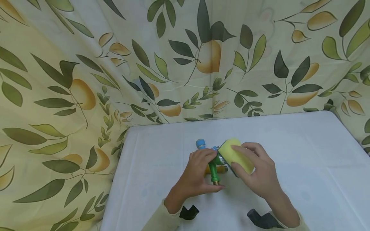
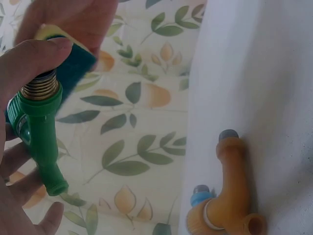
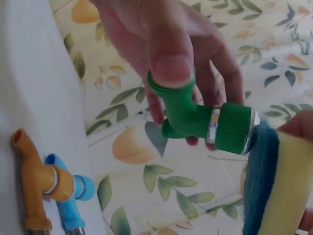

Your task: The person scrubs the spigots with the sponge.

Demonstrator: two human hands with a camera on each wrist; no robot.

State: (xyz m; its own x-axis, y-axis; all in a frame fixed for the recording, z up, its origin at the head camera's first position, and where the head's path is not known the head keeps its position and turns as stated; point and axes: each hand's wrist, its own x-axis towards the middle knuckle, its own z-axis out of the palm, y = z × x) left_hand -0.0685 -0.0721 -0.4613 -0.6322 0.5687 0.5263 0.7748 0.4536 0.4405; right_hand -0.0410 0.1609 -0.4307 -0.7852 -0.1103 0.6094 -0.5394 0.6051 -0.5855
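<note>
My left hand (image 1: 195,175) grips a green plastic tap (image 1: 214,170) above the white table, its threaded end (image 2: 39,89) near the thumb. In the right wrist view the left thumb presses over one end of the tap (image 3: 182,110), and the ribbed round knob (image 3: 234,127) points at the sponge. A yellow sponge (image 1: 234,154) with a dark green scouring side (image 3: 261,174) is pinched in my right hand (image 1: 261,173). That scouring side lies right at the knob's silver-edged face.
On the white table (image 1: 303,179) an orange tap (image 3: 34,181) lies beside a blue tap (image 3: 68,208), both partly behind my left hand in the head view. A curtain with leaf and fruit print (image 1: 185,93) hangs along the far and left table edges.
</note>
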